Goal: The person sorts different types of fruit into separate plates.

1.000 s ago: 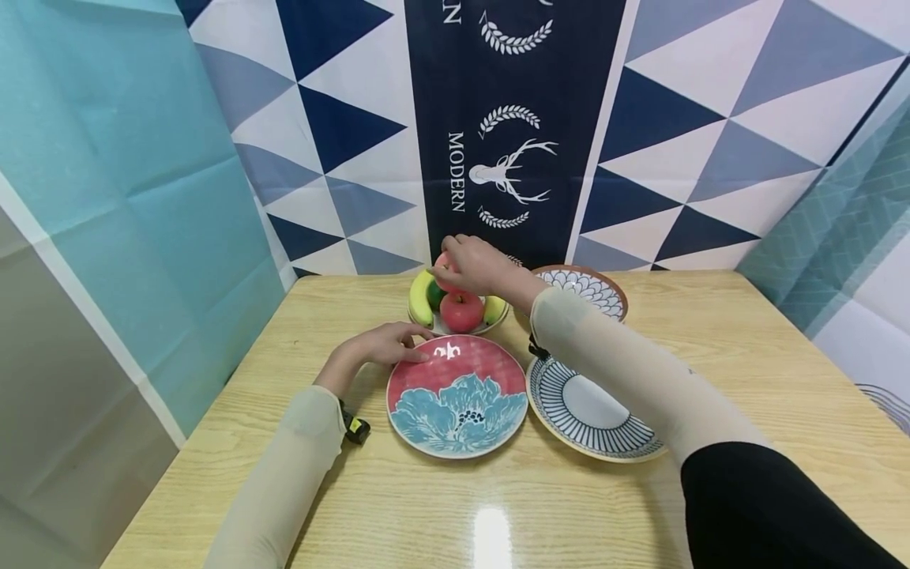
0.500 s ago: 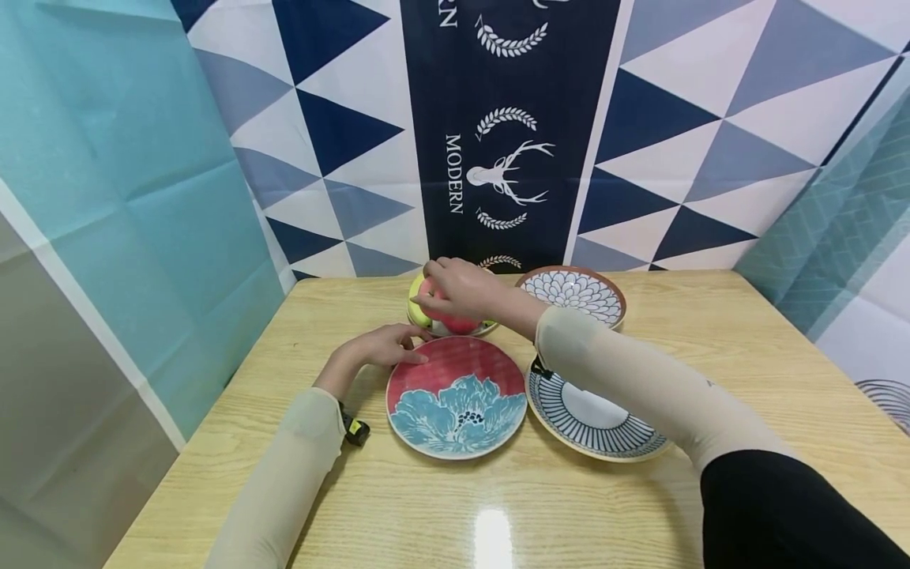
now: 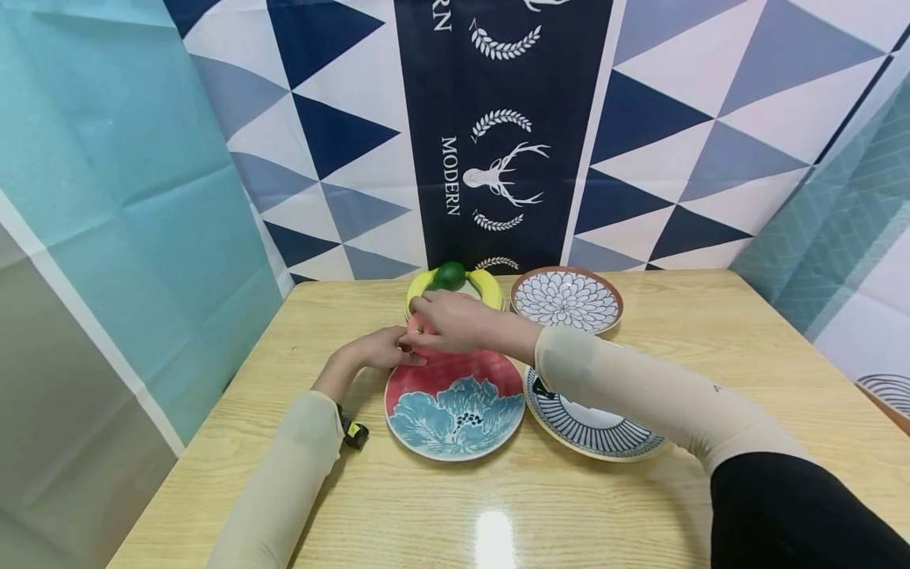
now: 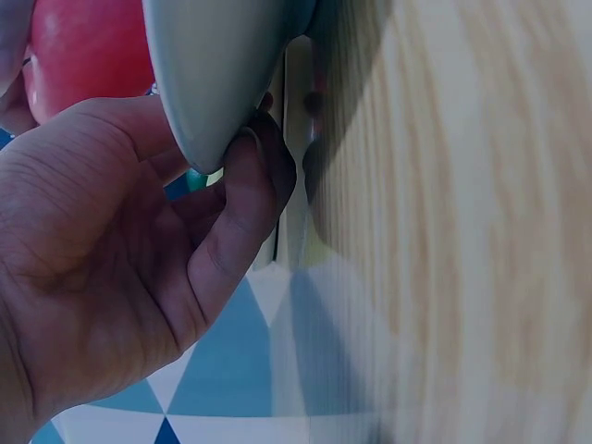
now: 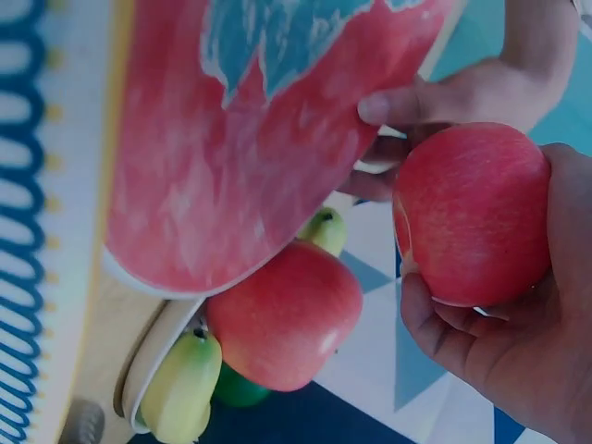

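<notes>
My left hand (image 3: 378,348) grips the far left rim of a round plate (image 3: 455,415), pink-red with a blue flower. In the left wrist view the plate edge (image 4: 208,83) lies between its thumb and fingers. My right hand (image 3: 458,320) holds a red apple (image 5: 474,215) over that plate's far left rim, right beside the left hand. Behind the plate, a small fruit dish (image 5: 153,344) carries another red apple (image 5: 282,314), bananas (image 3: 486,286) and a dark green fruit (image 3: 449,276). The right hand hides part of that dish in the head view.
To the right lies a plate with dark radial stripes (image 3: 600,435), partly under the right forearm. A brown-rimmed bowl with a petal pattern (image 3: 566,300) stands behind it. Another striped dish (image 3: 892,399) shows at the right edge. A patterned curtain (image 3: 341,158) hangs behind the wooden table (image 3: 426,506).
My right hand has brought the apple down and nearer from above the fruit dish to the pink-red plate's rim. The bananas and green fruit are uncovered. The left hand stays at the rim.
</notes>
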`<state>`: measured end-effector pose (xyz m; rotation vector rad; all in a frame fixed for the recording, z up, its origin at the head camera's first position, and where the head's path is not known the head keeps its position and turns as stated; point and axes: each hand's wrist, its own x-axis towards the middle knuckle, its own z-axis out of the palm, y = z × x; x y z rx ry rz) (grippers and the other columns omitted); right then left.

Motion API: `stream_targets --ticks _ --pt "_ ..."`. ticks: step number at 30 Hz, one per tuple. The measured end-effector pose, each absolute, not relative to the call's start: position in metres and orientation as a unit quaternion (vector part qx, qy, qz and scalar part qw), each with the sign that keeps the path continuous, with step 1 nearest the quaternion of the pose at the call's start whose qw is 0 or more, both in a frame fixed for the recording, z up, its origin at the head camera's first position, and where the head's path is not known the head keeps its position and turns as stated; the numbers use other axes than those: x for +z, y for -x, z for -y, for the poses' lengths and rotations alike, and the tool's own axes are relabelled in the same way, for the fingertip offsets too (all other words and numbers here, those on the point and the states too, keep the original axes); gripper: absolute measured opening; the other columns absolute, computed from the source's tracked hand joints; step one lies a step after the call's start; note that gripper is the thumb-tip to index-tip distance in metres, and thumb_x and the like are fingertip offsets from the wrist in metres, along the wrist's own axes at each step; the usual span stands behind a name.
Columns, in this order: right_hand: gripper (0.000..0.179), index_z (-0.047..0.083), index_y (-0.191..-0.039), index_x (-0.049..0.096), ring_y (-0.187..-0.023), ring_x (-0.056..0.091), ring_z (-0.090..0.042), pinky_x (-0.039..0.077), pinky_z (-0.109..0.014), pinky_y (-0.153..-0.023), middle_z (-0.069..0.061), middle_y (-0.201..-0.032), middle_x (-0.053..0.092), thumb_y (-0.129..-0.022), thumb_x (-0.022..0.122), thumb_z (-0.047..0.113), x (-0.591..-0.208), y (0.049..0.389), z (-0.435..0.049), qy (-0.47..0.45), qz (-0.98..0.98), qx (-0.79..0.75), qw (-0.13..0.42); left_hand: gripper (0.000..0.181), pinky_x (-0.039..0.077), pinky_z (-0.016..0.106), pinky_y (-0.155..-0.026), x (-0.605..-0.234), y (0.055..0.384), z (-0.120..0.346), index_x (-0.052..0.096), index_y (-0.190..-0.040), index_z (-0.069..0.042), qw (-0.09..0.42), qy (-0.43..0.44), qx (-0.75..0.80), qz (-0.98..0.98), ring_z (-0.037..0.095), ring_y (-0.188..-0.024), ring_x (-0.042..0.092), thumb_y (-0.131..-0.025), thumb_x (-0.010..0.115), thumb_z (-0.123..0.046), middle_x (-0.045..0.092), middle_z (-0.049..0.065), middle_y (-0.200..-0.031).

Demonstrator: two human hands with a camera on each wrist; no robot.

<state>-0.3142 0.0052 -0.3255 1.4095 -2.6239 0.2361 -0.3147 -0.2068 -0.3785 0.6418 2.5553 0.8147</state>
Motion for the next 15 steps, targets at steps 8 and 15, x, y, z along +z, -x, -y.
stream_targets --ticks 8,15 --pt "0.046 0.010 -0.121 0.064 -0.090 0.060 -0.016 0.052 -0.035 -0.083 -0.002 -0.100 0.061 -0.103 0.061 0.051 -0.338 0.307 -0.006 -0.487 0.869 0.057 0.063 0.023 0.049 0.032 -0.079 -0.378 0.312 0.207 0.065 -0.125 -0.004 0.192 -0.226 0.285 -0.912 0.021 -0.093 0.058 -0.104 0.062 -0.011 0.065 0.009 -0.109" --pt "0.050 0.011 -0.125 0.063 -0.089 0.060 -0.013 0.053 -0.029 -0.083 0.001 -0.103 0.062 -0.104 0.056 0.056 -0.344 0.303 -0.006 -0.490 0.869 0.055 0.038 0.030 0.050 0.033 -0.079 -0.377 0.312 0.209 0.063 -0.131 -0.001 0.189 -0.221 0.286 -0.913 0.023 -0.094 0.059 -0.102 0.059 -0.007 0.065 0.012 -0.108"
